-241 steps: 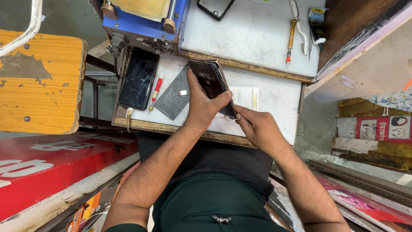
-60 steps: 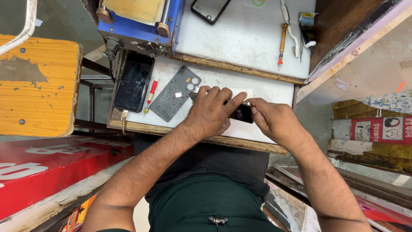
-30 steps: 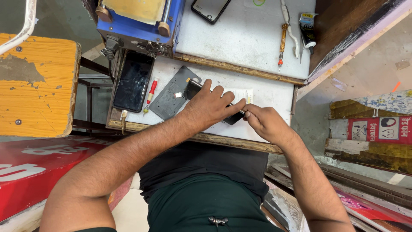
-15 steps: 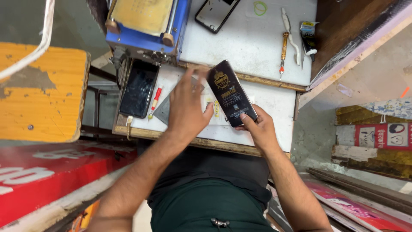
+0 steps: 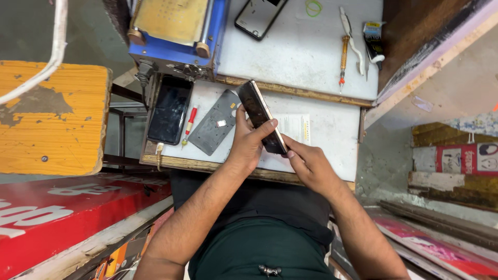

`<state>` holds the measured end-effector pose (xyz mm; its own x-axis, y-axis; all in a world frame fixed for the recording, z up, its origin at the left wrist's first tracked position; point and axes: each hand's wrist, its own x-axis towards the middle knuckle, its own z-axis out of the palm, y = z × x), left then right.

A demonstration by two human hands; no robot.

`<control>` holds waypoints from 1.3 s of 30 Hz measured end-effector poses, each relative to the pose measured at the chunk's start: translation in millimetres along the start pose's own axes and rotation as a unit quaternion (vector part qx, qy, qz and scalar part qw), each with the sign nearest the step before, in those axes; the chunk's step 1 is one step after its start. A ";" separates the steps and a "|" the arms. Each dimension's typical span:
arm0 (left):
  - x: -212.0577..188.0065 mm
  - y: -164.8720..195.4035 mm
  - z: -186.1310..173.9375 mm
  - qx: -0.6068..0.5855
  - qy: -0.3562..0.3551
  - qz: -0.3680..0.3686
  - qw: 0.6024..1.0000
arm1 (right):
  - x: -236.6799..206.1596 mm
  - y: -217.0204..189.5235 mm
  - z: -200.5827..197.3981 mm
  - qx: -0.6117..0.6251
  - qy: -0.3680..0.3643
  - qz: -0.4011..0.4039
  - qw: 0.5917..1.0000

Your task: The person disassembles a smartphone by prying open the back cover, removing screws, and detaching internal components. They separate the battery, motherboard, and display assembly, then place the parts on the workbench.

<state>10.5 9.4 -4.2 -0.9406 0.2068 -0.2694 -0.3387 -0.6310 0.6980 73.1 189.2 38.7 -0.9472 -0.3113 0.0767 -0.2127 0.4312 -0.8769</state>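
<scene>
I hold a black phone (image 5: 258, 110) tilted on edge above the small white work board (image 5: 332, 140). My left hand (image 5: 249, 141) wraps around its lower half, thumb across the front. My right hand (image 5: 308, 165) grips the phone's lower end from the right with its fingertips. A grey back cover (image 5: 215, 122) lies flat on the board just left of my left hand.
A second black phone (image 5: 168, 110) and a red pen-like tool (image 5: 189, 122) lie at the board's left. Behind are a blue machine (image 5: 179, 33), another phone (image 5: 259, 16), a screwdriver (image 5: 343, 57), tweezers (image 5: 354, 42) and a green ring (image 5: 313, 8). A yellow stool (image 5: 49, 119) stands left.
The phone was pressed flat on the board a second ago; both hands have lifted it and turned it on edge. My left hand now wraps it.
</scene>
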 end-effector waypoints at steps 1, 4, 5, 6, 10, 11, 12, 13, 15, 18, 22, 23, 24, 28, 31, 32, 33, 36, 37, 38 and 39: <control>-0.7 -0.7 0.8 -0.001 0.002 -0.002 1.000 | -0.8 -1.0 -3.3 -0.028 -0.008 0.019 0.999; -1.1 -3.0 3.1 0.007 0.009 0.007 1.000 | 0.1 -3.3 -8.2 -0.096 -0.027 0.043 0.994; -1.5 -3.4 3.8 0.020 0.012 0.014 1.000 | 0.9 -3.8 -8.8 -0.108 -0.027 0.034 0.993; -1.6 -3.2 4.3 0.032 0.016 0.021 0.999 | 2.1 -4.0 -9.2 -0.120 -0.028 0.023 0.992; -4.5 -1.0 7.3 0.067 0.015 0.042 0.997 | 8.2 -0.5 -7.9 -0.113 -0.052 0.064 0.990; -5.5 -0.8 8.4 0.080 0.012 0.057 0.995 | 9.6 1.7 -7.3 -0.115 -0.052 0.056 0.990; -6.1 -0.7 9.5 0.092 0.007 0.072 0.993 | 10.8 4.2 -6.4 -0.117 -0.052 0.048 0.991; -6.6 -0.7 10.1 0.107 0.008 0.072 0.992 | 11.3 6.6 -5.4 -0.119 -0.049 0.052 0.990; -7.9 -1.8 11.4 0.136 0.009 0.069 0.988 | 11.1 11.2 -3.2 -0.120 -0.043 0.064 0.990; -9.0 -4.3 13.3 0.153 0.009 0.079 0.985 | 9.3 15.3 -0.9 -0.139 -0.009 0.047 0.989; -10.0 -5.2 16.2 0.178 0.004 0.093 0.980 | 9.4 14.7 -0.7 -0.148 0.000 0.054 0.988; -10.4 -5.2 17.2 0.189 0.002 0.103 0.976 | 9.8 13.8 -1.0 -0.152 -0.003 0.076 0.985; -10.9 -4.6 17.7 0.201 0.001 0.115 0.973 | 10.6 12.7 -0.9 -0.157 -0.006 0.096 0.983; -11.9 -3.2 19.0 0.203 0.002 0.107 0.973 | 13.2 7.6 -0.2 -0.181 0.028 0.053 0.982; -11.5 -2.4 16.9 0.215 -0.010 0.102 0.971 | 14.3 3.5 0.6 -0.159 0.044 0.037 0.986; -11.3 -2.4 15.9 0.223 -0.017 0.101 0.970 | 14.6 2.3 1.0 -0.146 0.049 0.035 0.987; -11.3 -2.6 14.8 0.230 -0.022 0.099 0.968 | 14.8 1.3 1.3 -0.132 0.051 0.033 0.989; -11.4 -4.0 12.6 0.255 -0.033 0.149 0.955 | 15.8 -0.3 1.7 -0.126 0.053 0.059 0.989; -11.4 -4.6 12.2 0.267 -0.032 0.142 0.952 | 16.1 -0.3 1.9 -0.128 0.057 0.052 0.989; -11.5 -5.2 11.8 0.279 -0.034 0.135 0.950 | 16.2 -0.1 2.3 -0.131 0.062 0.047 0.988; -11.4 -5.9 11.7 0.291 -0.036 0.128 0.947 | 16.4 0.3 2.5 -0.133 0.068 0.041 0.988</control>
<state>22.9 19.5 2.5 -0.9861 0.1656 -0.0105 -0.0360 -0.1516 0.9878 58.1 182.2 38.5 -0.9836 -0.1569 0.0886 -0.1715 0.6640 -0.7278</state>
